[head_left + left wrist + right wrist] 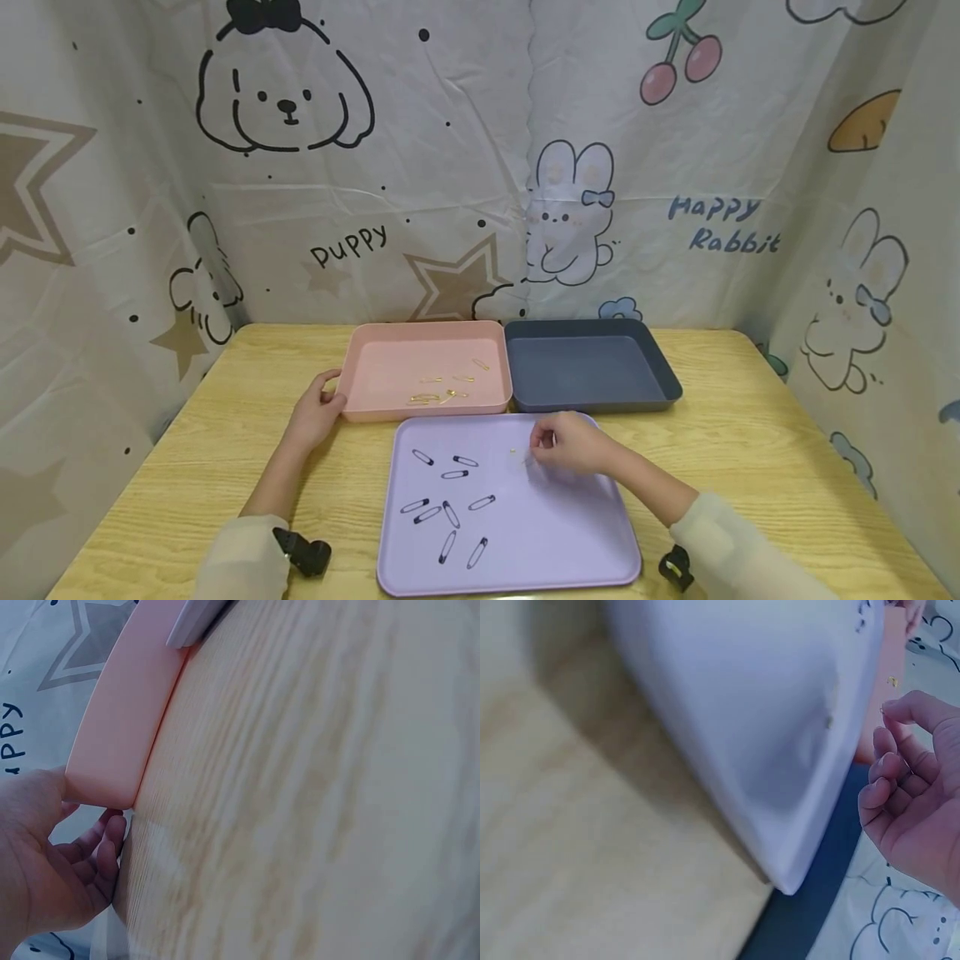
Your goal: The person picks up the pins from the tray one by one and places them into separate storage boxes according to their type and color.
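Gripping the left rim of the pink tray (375,407) at the table's (750,433) eleven o'clock, the left hand (318,410) is curling thumb and fingers round its corner. The right hand (573,442) is hovering over the lilac tray (555,533), fingers loosely curled, holding nothing that shows, a small gold pin (513,452) lying just at its nine o'clock. Black safety pins (450,508) are lying at the lilac tray's eight o'clock

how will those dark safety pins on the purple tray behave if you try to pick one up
Each dark safety pin looks thin and lies flat on the smooth purple tray, so it will probably slide before a fingertip gets under it. They seem very light and stiff. Lying flat, they are unlikely to roll.
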A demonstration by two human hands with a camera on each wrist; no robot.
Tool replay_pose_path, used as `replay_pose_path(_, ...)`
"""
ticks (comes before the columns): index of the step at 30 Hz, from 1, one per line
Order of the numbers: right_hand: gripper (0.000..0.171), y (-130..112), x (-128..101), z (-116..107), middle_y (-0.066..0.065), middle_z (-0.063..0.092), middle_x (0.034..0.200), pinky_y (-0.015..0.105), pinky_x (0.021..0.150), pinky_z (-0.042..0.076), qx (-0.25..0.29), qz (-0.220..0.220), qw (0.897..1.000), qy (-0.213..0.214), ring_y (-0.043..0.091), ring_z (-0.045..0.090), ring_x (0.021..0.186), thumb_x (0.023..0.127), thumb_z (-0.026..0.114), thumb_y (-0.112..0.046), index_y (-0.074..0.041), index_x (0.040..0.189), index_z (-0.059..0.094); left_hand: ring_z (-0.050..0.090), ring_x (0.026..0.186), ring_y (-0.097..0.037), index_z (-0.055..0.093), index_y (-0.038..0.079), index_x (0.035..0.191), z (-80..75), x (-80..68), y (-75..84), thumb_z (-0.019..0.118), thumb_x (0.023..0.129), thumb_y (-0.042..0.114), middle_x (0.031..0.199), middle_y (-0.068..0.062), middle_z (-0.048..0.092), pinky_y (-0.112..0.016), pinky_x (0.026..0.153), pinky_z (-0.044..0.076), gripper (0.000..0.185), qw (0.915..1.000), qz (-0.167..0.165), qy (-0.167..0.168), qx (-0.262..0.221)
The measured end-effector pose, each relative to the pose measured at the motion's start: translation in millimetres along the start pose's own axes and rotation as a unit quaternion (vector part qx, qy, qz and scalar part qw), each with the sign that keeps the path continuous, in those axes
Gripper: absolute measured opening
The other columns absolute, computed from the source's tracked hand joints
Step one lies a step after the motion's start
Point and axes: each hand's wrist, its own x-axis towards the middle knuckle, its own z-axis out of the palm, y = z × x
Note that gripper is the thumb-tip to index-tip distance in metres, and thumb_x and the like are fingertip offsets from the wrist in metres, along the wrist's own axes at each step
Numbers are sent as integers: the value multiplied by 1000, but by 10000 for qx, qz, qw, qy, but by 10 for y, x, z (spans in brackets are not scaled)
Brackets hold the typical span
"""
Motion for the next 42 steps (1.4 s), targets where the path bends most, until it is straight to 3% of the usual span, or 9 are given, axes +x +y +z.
replay_pose_path(13,4,-115,432,-276,-1,59,71,22,62,43,139,71,9991,382,8,49,66,80,65,-11,-8,78,65,49,86,-21,28,8,145,4,20,-27,41,96,19,107,-19,52,-25,68,41,53,10000,27,-9,-61)
replay_pose_path(25,4,-149,797,-222,-2,53,66,21,58,38,168,214,9985,474,9,46,62,79,63,-9,-8,76,63,49,86,-21,27,8,146,17,17,-9,41,96,18,107,-19,52,-25,68,41,53,10000,14,-23,-51)
replay_pose_path(31,4,-145,957,-162,-2,54,68,21,56,38,195,532,9975,417,10,47,63,80,63,-11,-8,78,65,49,89,-23,28,8,146,21,11,-30,41,96,18,109,-20,52,-26,69,41,53,10000,32,8,-18)
replay_pose_path(42,6,-119,1097,-108,-2,57,66,21,57,40,57,510,9970,581,9,48,61,77,63,-11,-6,76,66,45,78,-18,27,9,146,7,17,-31,40,96,18,98,-13,49,-27,65,40,52,9999,1,-49,-111)
